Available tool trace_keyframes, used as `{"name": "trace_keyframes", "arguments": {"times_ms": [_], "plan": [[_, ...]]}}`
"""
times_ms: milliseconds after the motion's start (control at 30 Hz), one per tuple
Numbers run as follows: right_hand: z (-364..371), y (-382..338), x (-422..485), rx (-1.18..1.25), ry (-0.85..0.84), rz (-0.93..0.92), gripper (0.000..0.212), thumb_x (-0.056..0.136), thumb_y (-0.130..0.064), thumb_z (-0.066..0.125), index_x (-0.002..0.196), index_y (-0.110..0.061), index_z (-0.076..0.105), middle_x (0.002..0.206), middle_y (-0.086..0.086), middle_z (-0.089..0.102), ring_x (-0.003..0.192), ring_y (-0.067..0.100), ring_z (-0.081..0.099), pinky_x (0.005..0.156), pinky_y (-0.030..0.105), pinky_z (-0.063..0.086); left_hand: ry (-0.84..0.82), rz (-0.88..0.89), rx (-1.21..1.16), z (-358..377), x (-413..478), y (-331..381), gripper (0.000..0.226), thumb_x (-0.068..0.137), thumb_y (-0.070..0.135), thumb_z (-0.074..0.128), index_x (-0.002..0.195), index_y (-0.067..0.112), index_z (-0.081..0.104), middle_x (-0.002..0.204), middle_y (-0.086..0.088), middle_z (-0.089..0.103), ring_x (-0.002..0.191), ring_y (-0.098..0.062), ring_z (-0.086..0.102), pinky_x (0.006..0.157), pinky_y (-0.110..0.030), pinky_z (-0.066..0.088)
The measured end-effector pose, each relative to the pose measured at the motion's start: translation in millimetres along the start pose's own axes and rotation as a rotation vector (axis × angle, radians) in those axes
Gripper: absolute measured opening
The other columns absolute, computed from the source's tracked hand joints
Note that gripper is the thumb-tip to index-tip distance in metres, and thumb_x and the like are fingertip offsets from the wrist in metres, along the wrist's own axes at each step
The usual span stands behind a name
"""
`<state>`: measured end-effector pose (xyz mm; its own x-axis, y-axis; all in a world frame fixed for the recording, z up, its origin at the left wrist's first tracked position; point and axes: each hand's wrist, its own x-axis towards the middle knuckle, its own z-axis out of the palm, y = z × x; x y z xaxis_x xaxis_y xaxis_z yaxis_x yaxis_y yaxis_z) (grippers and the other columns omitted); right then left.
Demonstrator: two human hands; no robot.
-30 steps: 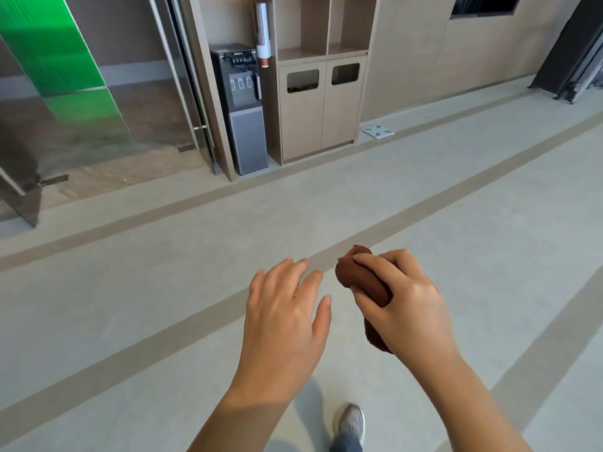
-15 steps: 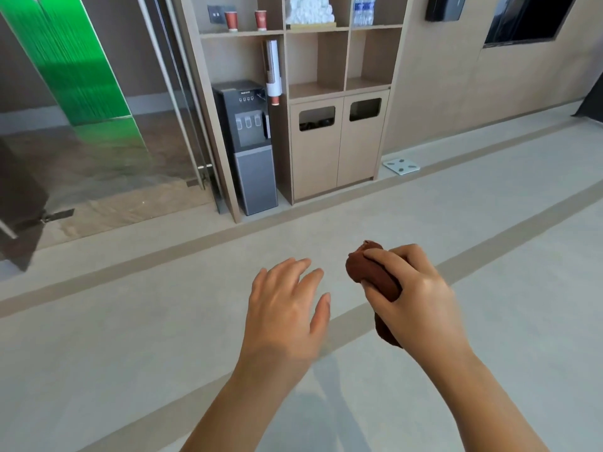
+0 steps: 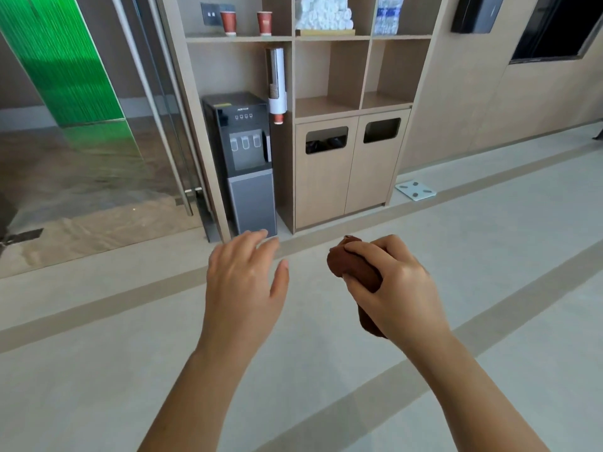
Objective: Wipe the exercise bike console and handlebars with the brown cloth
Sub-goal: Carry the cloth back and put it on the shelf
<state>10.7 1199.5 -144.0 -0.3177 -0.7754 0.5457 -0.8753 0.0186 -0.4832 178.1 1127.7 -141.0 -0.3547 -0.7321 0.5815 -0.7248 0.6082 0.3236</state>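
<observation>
The brown cloth [image 3: 354, 267] is bunched up in my right hand [image 3: 396, 288], whose fingers are closed around it; a lower end of the cloth pokes out under the palm. My left hand [image 3: 243, 288] floats beside it, palm down, fingers spread, holding nothing. Both hands are held out over the pale floor at about waist height. No exercise bike, console or handlebars appear in the head view.
Straight ahead stands a wooden shelf unit [image 3: 329, 102] with two bin doors, a grey water dispenser [image 3: 243, 161] and a cup holder [image 3: 277, 86]. A glass door [image 3: 98, 141] is at the left. A bathroom scale [image 3: 415, 190] lies on the floor by the wall.
The view has tilted up and drawn closer to the shelf unit; the upper shelves now show. My foot has left the frame. Both hands keep the same pose, the right still holding the cloth.
</observation>
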Motion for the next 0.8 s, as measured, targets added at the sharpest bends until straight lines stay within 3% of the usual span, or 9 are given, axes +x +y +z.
{"name": "trace_keyframes", "arguments": {"times_ms": [267, 400, 800], "plan": [[73, 47, 154, 0.035, 0.005, -0.032, 0.039, 0.07, -0.015, 0.075, 0.106, -0.026, 0.066, 0.09, 0.001, 0.06, 0.072, 0.027, 0.061, 0.061, 0.027, 0.042, -0.017, 0.0, 0.021, 80, 150, -39, 0.028, 0.082, 0.015, 0.065, 0.107, 0.003, 0.065, 0.112, -0.016, 0.064, 0.107, -0.036, 0.057, 0.092, -0.054, 0.041], [111, 83, 231, 0.075, -0.011, -0.014, 0.037, 0.072, -0.018, 0.072, 0.108, -0.027, 0.066, 0.093, 0.001, 0.06, 0.075, 0.025, 0.062, 0.06, 0.032, 0.05, -0.033, 0.008, 0.042, 131, 214, -56, 0.028, 0.08, 0.015, 0.067, 0.106, 0.004, 0.066, 0.111, -0.014, 0.065, 0.105, -0.035, 0.058, 0.091, -0.054, 0.042], [198, 183, 494, 0.127, -0.036, -0.187, 0.037, 0.075, -0.019, 0.071, 0.112, -0.023, 0.064, 0.1, 0.004, 0.06, 0.078, 0.025, 0.062, 0.065, 0.03, 0.048, 0.108, -0.058, 0.124, 261, 437, -90, 0.026, 0.078, 0.014, 0.069, 0.102, 0.005, 0.068, 0.108, -0.013, 0.066, 0.103, -0.034, 0.06, 0.092, -0.052, 0.041]]}}
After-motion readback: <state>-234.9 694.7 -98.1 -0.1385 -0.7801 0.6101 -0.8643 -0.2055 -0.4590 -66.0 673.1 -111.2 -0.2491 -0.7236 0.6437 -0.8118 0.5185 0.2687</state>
